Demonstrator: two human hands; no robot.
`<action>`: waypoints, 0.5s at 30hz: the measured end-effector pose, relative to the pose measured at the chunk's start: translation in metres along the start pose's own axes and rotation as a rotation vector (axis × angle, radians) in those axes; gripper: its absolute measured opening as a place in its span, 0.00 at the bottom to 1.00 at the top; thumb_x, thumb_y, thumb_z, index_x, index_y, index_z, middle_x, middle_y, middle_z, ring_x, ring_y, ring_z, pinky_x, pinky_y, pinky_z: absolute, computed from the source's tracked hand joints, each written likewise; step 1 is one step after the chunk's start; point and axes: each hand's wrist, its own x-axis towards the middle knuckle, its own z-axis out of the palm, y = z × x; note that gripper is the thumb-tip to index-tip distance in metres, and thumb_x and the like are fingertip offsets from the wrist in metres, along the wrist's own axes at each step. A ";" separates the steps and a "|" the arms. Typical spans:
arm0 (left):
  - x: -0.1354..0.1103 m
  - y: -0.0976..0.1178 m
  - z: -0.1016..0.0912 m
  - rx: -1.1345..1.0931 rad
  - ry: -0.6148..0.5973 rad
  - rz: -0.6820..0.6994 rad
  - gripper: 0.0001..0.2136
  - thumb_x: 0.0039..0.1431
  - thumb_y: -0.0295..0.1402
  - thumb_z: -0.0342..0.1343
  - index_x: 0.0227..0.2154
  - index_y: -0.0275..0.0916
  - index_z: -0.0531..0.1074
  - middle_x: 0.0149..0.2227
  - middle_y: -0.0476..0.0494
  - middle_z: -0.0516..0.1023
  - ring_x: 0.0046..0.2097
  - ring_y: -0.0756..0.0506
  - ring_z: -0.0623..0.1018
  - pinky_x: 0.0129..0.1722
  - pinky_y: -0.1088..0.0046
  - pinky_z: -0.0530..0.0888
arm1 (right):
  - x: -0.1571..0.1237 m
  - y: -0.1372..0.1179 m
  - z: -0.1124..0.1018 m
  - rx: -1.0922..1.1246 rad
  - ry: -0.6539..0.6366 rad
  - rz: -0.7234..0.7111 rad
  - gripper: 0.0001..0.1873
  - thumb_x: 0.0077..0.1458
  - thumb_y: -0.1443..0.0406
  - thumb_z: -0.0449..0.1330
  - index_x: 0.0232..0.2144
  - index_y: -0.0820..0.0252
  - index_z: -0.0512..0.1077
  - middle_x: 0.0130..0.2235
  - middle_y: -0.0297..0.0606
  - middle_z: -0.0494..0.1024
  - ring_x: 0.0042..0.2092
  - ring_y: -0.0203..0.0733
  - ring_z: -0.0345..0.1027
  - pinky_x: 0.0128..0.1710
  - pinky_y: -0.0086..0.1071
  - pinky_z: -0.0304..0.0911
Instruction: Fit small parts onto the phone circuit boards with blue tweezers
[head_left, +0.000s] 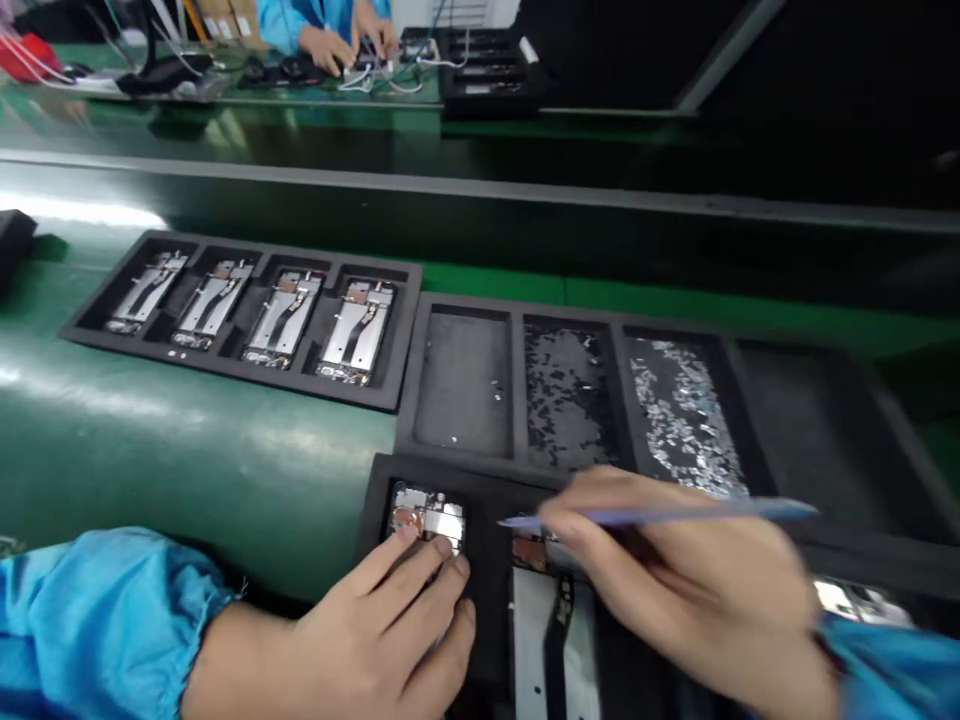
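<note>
My left hand lies over an opened phone in the near black foam tray, fingers extended and touching its upper part. The phone's lower part is hidden under the hand. Between the fingertips of my right hand is a thin, pointed, pale purple stick-like tool, blurred by motion; its tip points left. That hand hovers over a second opened phone in the same tray, which shows a silver plate, a black flex cable and a copper-coloured patch. It partly covers this phone's top.
Behind, a compartmented foam tray holds many tiny black pieces and silvery pieces. Another foam tray to the left carries several opened phones. Across a raised ledge, another person's hands work among cables.
</note>
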 end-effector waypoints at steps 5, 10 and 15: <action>-0.014 -0.015 0.010 -0.123 0.054 -0.037 0.26 0.70 0.47 0.47 0.50 0.25 0.75 0.54 0.23 0.77 0.59 0.28 0.75 0.64 0.44 0.67 | 0.026 -0.007 0.072 0.125 0.042 -0.078 0.12 0.67 0.68 0.58 0.29 0.58 0.69 0.26 0.32 0.79 0.26 0.34 0.74 0.27 0.25 0.68; -0.023 -0.035 0.022 -0.320 0.120 -0.006 0.24 0.69 0.45 0.48 0.47 0.25 0.76 0.55 0.24 0.77 0.59 0.32 0.75 0.68 0.52 0.65 | 0.020 -0.002 0.087 0.055 -0.077 -0.096 0.11 0.69 0.66 0.56 0.31 0.58 0.70 0.25 0.32 0.78 0.24 0.34 0.74 0.25 0.26 0.67; -0.026 -0.035 0.031 -0.353 0.161 -0.003 0.24 0.68 0.43 0.50 0.48 0.23 0.76 0.56 0.22 0.76 0.61 0.30 0.74 0.68 0.52 0.65 | 0.020 -0.003 0.085 -0.035 -0.121 -0.101 0.13 0.71 0.64 0.54 0.32 0.58 0.70 0.25 0.31 0.79 0.24 0.33 0.74 0.25 0.25 0.66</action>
